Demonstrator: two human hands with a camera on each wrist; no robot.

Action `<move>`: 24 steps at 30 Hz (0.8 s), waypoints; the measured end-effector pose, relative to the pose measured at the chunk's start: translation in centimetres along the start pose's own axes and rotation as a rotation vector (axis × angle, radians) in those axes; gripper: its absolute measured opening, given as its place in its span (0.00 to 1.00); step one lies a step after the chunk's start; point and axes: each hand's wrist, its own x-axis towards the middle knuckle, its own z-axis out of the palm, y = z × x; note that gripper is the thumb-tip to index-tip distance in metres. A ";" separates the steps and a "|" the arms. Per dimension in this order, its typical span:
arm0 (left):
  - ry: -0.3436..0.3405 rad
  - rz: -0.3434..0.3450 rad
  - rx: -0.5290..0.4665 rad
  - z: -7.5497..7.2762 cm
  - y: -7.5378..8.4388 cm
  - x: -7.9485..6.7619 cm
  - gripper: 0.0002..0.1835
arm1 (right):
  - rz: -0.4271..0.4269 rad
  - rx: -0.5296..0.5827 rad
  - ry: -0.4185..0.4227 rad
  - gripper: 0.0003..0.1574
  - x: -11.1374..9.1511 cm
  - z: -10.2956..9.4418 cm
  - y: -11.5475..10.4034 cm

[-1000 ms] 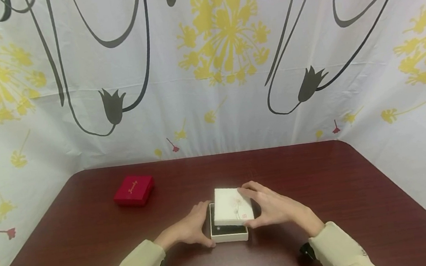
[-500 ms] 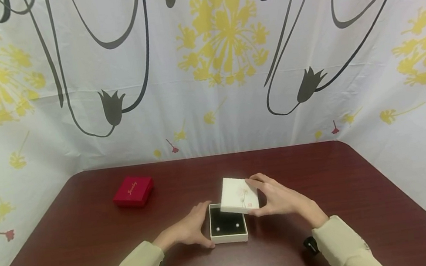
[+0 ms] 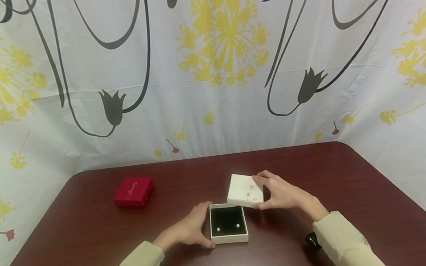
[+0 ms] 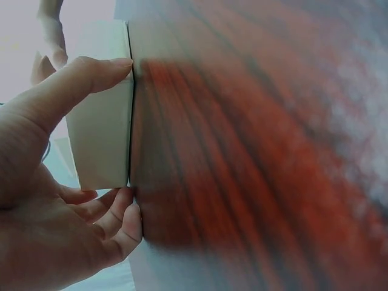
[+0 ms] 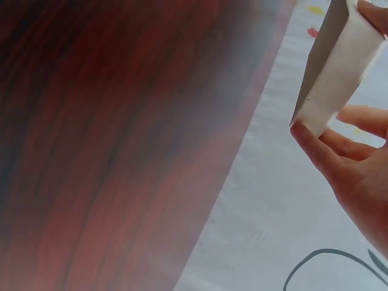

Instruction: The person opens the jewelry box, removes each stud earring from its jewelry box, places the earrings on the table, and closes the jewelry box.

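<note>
A small white jewelry box base (image 3: pixel 230 239) stands on the table with its top uncovered. Inside, a black pad (image 3: pixel 226 215) bears two small white pearl-like studs, one stud (image 3: pixel 218 229) at left and another stud (image 3: pixel 237 226) at right. My left hand (image 3: pixel 192 228) holds the base from its left, thumb near the front corner and fingers at the back, as the left wrist view also shows. Up beyond the base's right rear corner, my right hand (image 3: pixel 285 194) grips the white lid (image 3: pixel 243 189) by its edges; the lid is tilted and printed with a flower. The right wrist view shows the lid (image 5: pixel 342 66) raised off the table.
A red box (image 3: pixel 133 191) with gold lettering lies at the back left of the dark red wooden table (image 3: pixel 186 175). Behind the table hangs a white curtain (image 3: pixel 149 127) with flower prints.
My right hand has lifted the lid off the base and carried it right and back, uncovering the black pad and both studs. The left hand and base have stayed in place.
</note>
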 end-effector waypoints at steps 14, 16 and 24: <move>-0.013 -0.008 0.007 0.1 0.0 0.0 0.54 | 0.059 -0.013 -0.044 0.50 0.4 0.0 1.5; -0.016 -0.011 0.006 0.0 0.0 0.0 0.54 | 0.070 -0.014 -0.046 0.50 0.4 0.0 1.7; -0.017 -0.014 0.004 0.1 0.0 0.0 0.54 | 0.099 -0.029 -0.059 0.50 0.5 0.2 2.6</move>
